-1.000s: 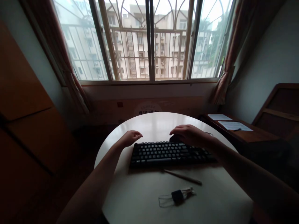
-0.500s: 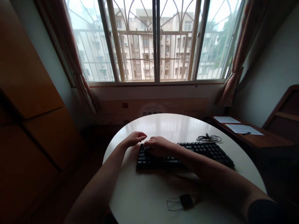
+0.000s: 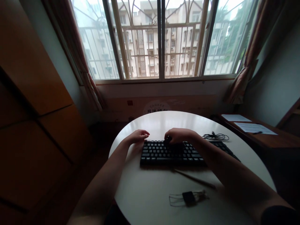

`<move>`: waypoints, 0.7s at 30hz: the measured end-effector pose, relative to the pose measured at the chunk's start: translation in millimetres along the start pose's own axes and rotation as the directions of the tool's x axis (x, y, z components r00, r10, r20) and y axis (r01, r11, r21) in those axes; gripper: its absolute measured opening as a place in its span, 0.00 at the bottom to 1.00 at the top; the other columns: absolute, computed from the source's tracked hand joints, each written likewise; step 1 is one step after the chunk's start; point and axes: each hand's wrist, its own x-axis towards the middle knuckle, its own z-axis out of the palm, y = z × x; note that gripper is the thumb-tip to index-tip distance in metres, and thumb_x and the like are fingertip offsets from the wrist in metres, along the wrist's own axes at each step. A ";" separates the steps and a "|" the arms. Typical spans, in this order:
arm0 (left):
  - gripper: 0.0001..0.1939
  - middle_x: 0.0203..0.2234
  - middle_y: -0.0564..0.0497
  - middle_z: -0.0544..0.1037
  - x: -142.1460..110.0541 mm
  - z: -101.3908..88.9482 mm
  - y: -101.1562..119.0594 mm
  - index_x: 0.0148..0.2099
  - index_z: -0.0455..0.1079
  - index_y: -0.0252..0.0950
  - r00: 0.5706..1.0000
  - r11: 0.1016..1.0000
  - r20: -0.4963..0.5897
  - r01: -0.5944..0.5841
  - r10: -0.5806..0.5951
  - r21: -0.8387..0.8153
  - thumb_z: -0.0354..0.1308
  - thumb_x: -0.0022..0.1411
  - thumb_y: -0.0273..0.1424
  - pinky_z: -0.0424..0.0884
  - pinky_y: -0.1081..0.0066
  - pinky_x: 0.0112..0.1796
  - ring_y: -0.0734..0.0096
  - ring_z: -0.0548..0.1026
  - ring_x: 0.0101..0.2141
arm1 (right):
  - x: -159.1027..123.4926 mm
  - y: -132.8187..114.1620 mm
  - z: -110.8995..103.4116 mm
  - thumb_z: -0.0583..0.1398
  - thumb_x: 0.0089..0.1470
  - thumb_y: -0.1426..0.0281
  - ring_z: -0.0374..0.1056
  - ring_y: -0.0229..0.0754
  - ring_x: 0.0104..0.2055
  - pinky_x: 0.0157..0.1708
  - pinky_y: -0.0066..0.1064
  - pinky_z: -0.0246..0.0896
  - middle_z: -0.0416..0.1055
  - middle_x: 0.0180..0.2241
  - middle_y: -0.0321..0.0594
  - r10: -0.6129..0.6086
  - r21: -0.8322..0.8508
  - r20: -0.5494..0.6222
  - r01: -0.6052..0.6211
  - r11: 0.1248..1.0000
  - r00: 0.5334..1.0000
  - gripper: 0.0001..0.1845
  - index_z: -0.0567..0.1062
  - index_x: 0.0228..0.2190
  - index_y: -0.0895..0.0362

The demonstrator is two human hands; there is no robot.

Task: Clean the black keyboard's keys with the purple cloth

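Note:
A black keyboard [image 3: 154, 153] lies on the white round table, its right part crossed by my right forearm. My left hand [image 3: 138, 136] rests at the keyboard's upper left corner, its fingers stretched loosely to the right, seemingly holding nothing. Over the upper middle keys is my right hand [image 3: 179, 135], its fingers curled closed. Something small and dark shows at its fingertips, too shadowed to name. Nearer to me lie a thin stick-like tool [image 3: 194, 178] and a black-bodied tool with wire loops [image 3: 188, 198].
A coiled black cable [image 3: 215, 136] lies behind the keyboard on the white table [image 3: 140, 190]. To the right, a brown side table [image 3: 255, 140] bears paper sheets [image 3: 255, 128] and a dark pen [image 3: 257, 132]. A wooden cabinet [image 3: 53, 137] stands at left; a barred window is ahead.
My right hand has moved right along the keyboard, from its left end to the upper middle, uncovering the left keys. My left hand stays by the corner. The view has shifted slightly.

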 end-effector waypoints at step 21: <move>0.25 0.37 0.45 0.81 -4.7 2.8 11.0 0.48 0.77 0.32 0.999 0.990 -0.006 -0.036 0.037 0.134 0.56 0.54 0.44 0.69 0.69 0.37 0.59 0.77 0.37 | 1.8 -39.2 13.6 0.63 0.50 0.73 0.68 0.37 0.28 0.27 0.25 0.55 0.79 0.30 0.36 -0.191 -0.101 -0.078 0.182 0.978 0.979 0.14 0.80 0.41 0.54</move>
